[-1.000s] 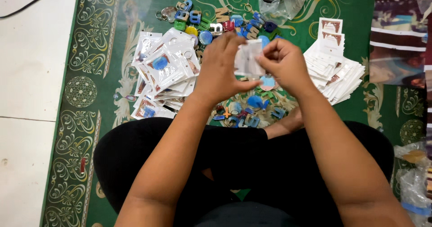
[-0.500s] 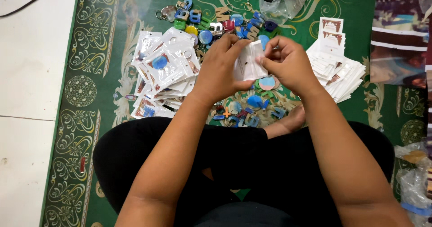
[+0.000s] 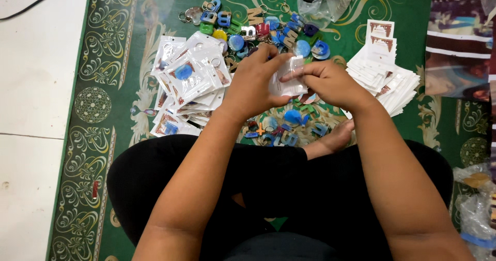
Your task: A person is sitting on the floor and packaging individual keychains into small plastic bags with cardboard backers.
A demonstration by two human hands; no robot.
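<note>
Fingers (image 3: pixel 289 76) of both hands pinch small clear packet (image 3: pixel 285 85).

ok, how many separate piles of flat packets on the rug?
2. One pile of filled clear packets lies left of the left hand; one stack of white cards lies right of the right hand. Both hands hold another single packet; others may be hidden.

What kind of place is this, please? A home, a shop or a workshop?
Probably a room in a home, used for packing by hand. The person sits on a green patterned rug over white floor tiles, with keychains and packets spread around.
</note>
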